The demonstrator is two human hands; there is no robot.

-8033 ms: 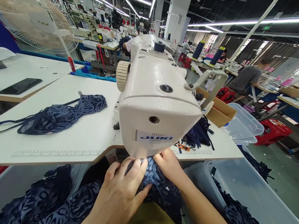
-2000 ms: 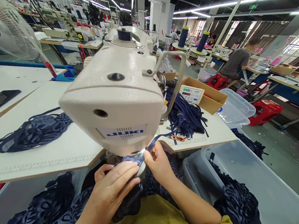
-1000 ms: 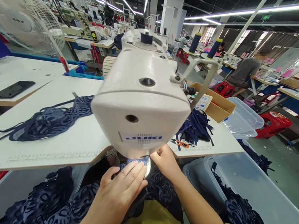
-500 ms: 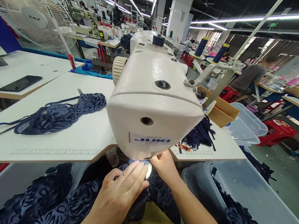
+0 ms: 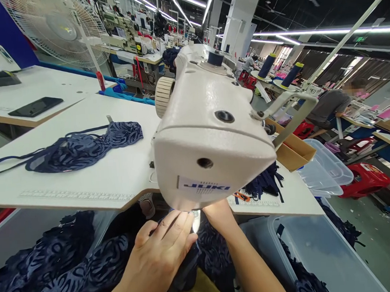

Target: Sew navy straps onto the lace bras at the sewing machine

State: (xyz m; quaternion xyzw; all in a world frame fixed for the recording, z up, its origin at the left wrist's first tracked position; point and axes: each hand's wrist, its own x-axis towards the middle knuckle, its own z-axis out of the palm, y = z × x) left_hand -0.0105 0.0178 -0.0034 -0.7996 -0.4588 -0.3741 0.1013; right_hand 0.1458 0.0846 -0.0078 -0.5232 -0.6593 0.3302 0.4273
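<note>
A white sewing machine [image 5: 211, 140] fills the middle of the view, its head hiding the needle area. Below it, my left hand [image 5: 167, 250] lies palm down with fingers stretched towards the needle area. My right hand [image 5: 220, 216] reaches under the head from the right; its fingertips are hidden. A bright metal-looking part [image 5: 196, 221] shines between the hands. Dark navy patterned fabric [image 5: 213, 245] hangs below them towards my lap. How the hands touch the cloth at the needle is hidden.
On the left tabletop lies a navy bra [image 5: 81, 149]; a phone [image 5: 36, 107] lies beyond. Navy straps [image 5: 266, 183] and an orange-handled tool [image 5: 241, 196] lie right. Bins [image 5: 322, 244] with navy pieces flank me. A fan [image 5: 61, 28] stands behind; a person [image 5: 332, 103] sits far right.
The view has shifted, so the machine appears farther right. My right hand's fingers are now deeper under the head, and the blue cloth between the hands is more hidden. My left hand stays flat.
</note>
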